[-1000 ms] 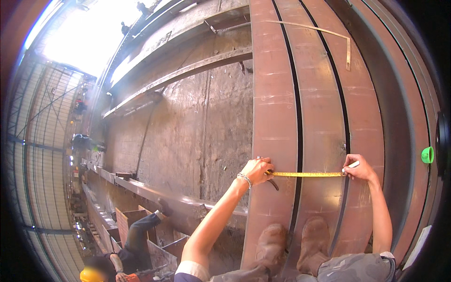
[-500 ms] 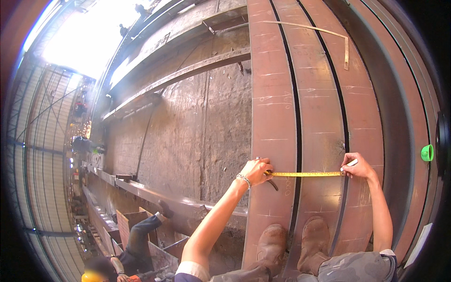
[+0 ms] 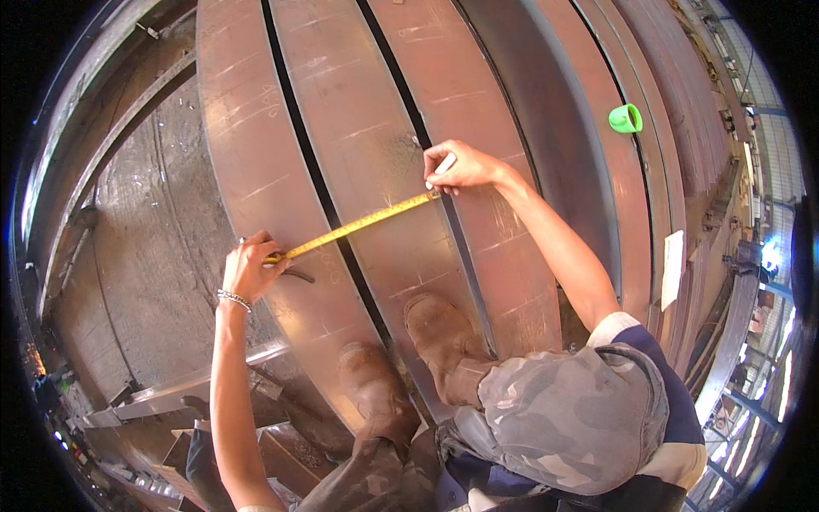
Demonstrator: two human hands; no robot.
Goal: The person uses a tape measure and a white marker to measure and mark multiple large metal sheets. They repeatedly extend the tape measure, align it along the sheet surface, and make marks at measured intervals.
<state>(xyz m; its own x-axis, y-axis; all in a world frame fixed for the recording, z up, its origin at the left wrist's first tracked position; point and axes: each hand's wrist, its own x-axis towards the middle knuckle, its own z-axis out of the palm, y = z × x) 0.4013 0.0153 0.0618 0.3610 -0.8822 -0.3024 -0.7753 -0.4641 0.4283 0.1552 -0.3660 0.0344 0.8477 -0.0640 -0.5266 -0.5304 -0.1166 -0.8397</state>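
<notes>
A yellow tape measure [image 3: 367, 224] is stretched across the steel beams [image 3: 350, 128] in front of my boots. At its left end my left hand [image 3: 249, 271] is closed round the tape's case, most of which the fingers hide; a dark strap hangs beside it. My right hand [image 3: 456, 166] pinches a white marker-like stick [image 3: 444, 164] by the tape's far end, over the dark gap between two beams. Whether those fingers also grip the tape's tip I cannot tell. Pale chalk-like strokes run across the rusty beam faces.
My boots [image 3: 435, 333] stand on the beams, with dark gaps between them. A green cup-shaped thing [image 3: 625, 119] sits on a beam to the right, and a white sheet [image 3: 672, 269] lies nearer. Steel frames [image 3: 119, 162] cross the floor at left.
The view has swung to the right, so beams and hands appear further left and tilted. Both hands keep their hold, the tape still stretched between them. The co-worker at lower left is mostly out of view.
</notes>
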